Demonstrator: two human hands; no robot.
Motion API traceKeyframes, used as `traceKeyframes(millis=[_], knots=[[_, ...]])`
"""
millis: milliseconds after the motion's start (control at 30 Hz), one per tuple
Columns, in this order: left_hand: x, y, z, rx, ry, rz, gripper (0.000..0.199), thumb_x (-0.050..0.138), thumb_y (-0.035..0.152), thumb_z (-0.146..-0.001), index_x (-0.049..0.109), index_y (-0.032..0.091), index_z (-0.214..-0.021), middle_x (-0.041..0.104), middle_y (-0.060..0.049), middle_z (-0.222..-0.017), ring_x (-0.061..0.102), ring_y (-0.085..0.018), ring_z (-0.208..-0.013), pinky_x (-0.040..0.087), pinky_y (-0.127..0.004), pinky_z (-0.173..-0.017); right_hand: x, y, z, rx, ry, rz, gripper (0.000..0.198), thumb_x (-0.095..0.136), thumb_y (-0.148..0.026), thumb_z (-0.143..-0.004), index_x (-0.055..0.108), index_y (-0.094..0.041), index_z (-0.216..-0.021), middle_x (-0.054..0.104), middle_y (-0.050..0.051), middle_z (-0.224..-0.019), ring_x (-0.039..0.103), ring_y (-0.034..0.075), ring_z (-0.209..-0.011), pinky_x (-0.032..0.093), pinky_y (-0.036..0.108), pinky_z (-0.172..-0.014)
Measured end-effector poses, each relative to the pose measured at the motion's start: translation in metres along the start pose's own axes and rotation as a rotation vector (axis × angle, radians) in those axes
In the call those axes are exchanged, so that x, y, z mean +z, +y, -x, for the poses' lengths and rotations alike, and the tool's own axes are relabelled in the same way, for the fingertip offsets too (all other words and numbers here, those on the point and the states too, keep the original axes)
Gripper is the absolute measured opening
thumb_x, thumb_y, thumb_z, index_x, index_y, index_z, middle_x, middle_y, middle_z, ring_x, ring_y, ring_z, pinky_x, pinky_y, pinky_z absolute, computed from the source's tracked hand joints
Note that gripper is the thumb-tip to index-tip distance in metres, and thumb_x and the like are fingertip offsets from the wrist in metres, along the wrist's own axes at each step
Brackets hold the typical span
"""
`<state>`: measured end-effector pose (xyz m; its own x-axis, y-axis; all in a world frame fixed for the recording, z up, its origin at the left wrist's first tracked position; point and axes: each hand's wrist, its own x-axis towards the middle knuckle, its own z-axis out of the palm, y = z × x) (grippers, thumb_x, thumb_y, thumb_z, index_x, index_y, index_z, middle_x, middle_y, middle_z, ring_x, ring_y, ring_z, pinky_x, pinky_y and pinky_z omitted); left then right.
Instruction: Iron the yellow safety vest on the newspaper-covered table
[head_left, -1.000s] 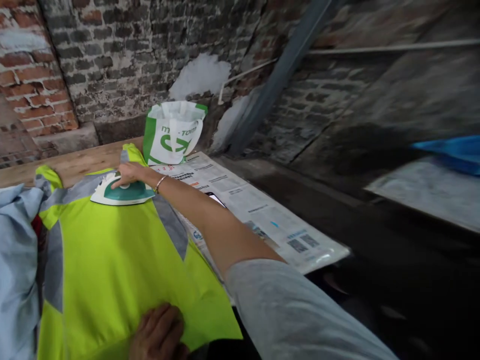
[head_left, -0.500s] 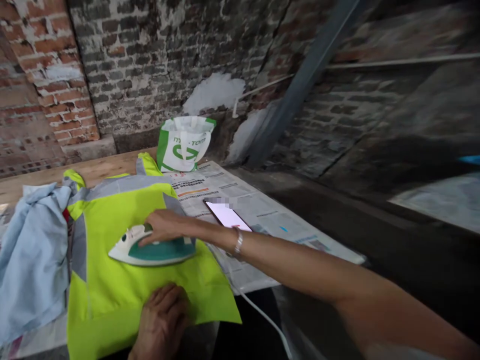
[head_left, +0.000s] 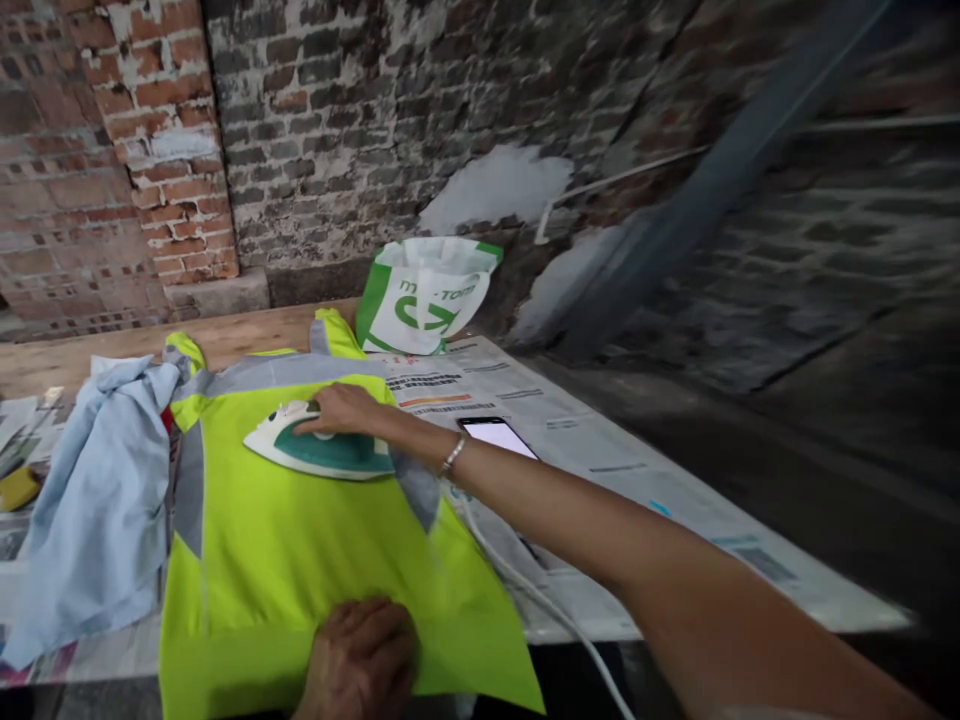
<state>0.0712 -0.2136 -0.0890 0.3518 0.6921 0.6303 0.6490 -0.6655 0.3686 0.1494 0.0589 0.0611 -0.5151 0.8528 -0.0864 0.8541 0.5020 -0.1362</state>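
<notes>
My right hand is wrapped round the handle of a white and teal clothes iron. Its soleplate lies on the upper body of a neon yellow and grey short-sleeved shirt, spread out flat. The iron's tip points left. Down at the shirt's hem, my left hand rests on the fabric with its fingers curled in; whether cloth is pinched under them is hidden. A white cord trails from near the iron toward the bottom edge, passing under my right forearm.
A light blue garment lies crumpled left of the shirt, with a yellow object beyond it. Newspaper covers the wooden table. On it lie a lit phone and a white-green bag, near the brick wall.
My right hand has slid the iron up the shirt, toward its shoulders. My left hand stays by the hem. The whole view has shifted, with the scene now further right.
</notes>
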Motion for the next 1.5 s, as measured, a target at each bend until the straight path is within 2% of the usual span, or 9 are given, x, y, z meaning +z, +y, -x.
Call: traceKeyframes(millis=[333, 467, 633, 800, 933, 1033, 1133, 1367, 1500], knots=[[0.043, -0.021, 0.028, 0.125, 0.035, -0.14, 0.018, 0.06, 0.033, -0.099, 0.074, 0.022, -0.1, 0.082, -0.006, -0.108, 0.077, -0.02, -0.105, 0.064, -0.029, -0.086, -0.008, 0.037, -0.103, 0.217, 0.052, -0.034, 0.079, 0.066, -0.08, -0.085, 0.076, -0.011, -0.122, 0.077, 0.023, -0.121, 0.073, 0.034, -0.111, 0.053, 0.033, -0.083], [0.032, -0.014, 0.022, 0.075, -0.081, -0.074, 0.015, 0.066, 0.033, -0.097, 0.074, 0.022, -0.103, 0.081, -0.007, -0.113, 0.077, -0.022, -0.11, 0.065, -0.031, -0.09, -0.012, 0.037, -0.086, 0.135, -0.037, -0.035, 0.072, 0.065, -0.081, -0.086, 0.079, -0.013, -0.108, 0.079, 0.019, -0.116, 0.074, 0.028, -0.1, 0.05, 0.03, -0.072], [-0.032, -0.01, -0.005, -0.272, -0.109, 0.295, 0.022, 0.064, 0.031, -0.099, 0.078, 0.026, -0.114, 0.076, -0.009, -0.133, 0.077, -0.021, -0.113, 0.065, -0.03, -0.092, -0.013, 0.019, -0.017, -0.067, -0.154, -0.059, 0.06, 0.069, -0.076, -0.085, 0.081, -0.018, -0.095, 0.082, 0.012, -0.1, 0.075, 0.026, -0.091, 0.043, 0.028, -0.063], [-0.106, -0.098, -0.064, -0.698, 0.139, -0.07, 0.03, 0.05, 0.023, -0.104, 0.078, 0.021, -0.113, 0.079, -0.008, -0.125, 0.075, -0.021, -0.117, 0.059, -0.036, -0.106, -0.01, -0.015, 0.057, -0.131, -0.148, -0.018, 0.059, 0.068, -0.078, -0.085, 0.081, -0.021, -0.095, 0.082, 0.013, -0.1, 0.077, 0.03, -0.095, 0.044, 0.029, -0.067], [-0.126, -0.191, -0.109, -0.846, 0.147, -0.242, 0.026, 0.051, 0.02, -0.104, 0.073, 0.014, -0.118, 0.079, -0.014, -0.116, 0.077, -0.025, -0.105, 0.061, -0.045, -0.098, -0.011, -0.033, 0.07, -0.102, -0.132, 0.027, 0.061, 0.064, -0.078, -0.088, 0.081, -0.02, -0.1, 0.082, 0.016, -0.105, 0.077, 0.033, -0.102, 0.048, 0.031, -0.072], [-0.123, -0.233, -0.116, -0.855, 0.095, -0.311, 0.028, 0.067, 0.036, -0.101, 0.071, 0.015, -0.119, 0.076, -0.009, -0.12, 0.073, -0.025, -0.11, 0.058, -0.05, -0.102, -0.008, -0.035, 0.049, -0.05, -0.08, 0.027, 0.064, 0.062, -0.079, -0.089, 0.081, -0.02, -0.104, 0.081, 0.017, -0.11, 0.076, 0.033, -0.108, 0.051, 0.031, -0.077], [-0.115, -0.255, -0.103, -0.819, 0.043, -0.369, 0.026, 0.062, 0.027, -0.1, 0.072, 0.015, -0.122, 0.071, -0.014, -0.137, 0.06, -0.031, -0.137, 0.044, -0.054, -0.119, -0.005, -0.028, 0.01, -0.011, -0.036, 0.013, 0.069, 0.062, -0.081, -0.088, 0.081, -0.018, -0.108, 0.08, 0.019, -0.114, 0.075, 0.034, -0.112, 0.052, 0.032, -0.083], [-0.101, -0.276, -0.079, -0.771, -0.052, -0.459, 0.044, 0.046, 0.019, -0.097, 0.068, 0.016, -0.135, 0.06, -0.013, -0.155, 0.046, -0.031, -0.152, 0.029, -0.053, -0.128, -0.01, -0.005, -0.094, 0.159, 0.054, -0.013, 0.079, 0.059, -0.08, -0.09, 0.075, -0.01, -0.125, 0.075, 0.024, -0.127, 0.071, 0.034, -0.118, 0.053, 0.033, -0.087], [-0.099, -0.278, -0.078, -0.764, -0.066, -0.466, 0.044, 0.044, 0.023, -0.099, 0.068, 0.019, -0.135, 0.06, -0.011, -0.155, 0.046, -0.029, -0.152, 0.028, -0.051, -0.128, -0.012, 0.006, -0.116, 0.14, -0.004, -0.022, 0.078, 0.063, -0.082, -0.086, 0.079, -0.012, -0.115, 0.077, 0.022, -0.122, 0.073, 0.033, -0.109, 0.052, 0.032, -0.078]])
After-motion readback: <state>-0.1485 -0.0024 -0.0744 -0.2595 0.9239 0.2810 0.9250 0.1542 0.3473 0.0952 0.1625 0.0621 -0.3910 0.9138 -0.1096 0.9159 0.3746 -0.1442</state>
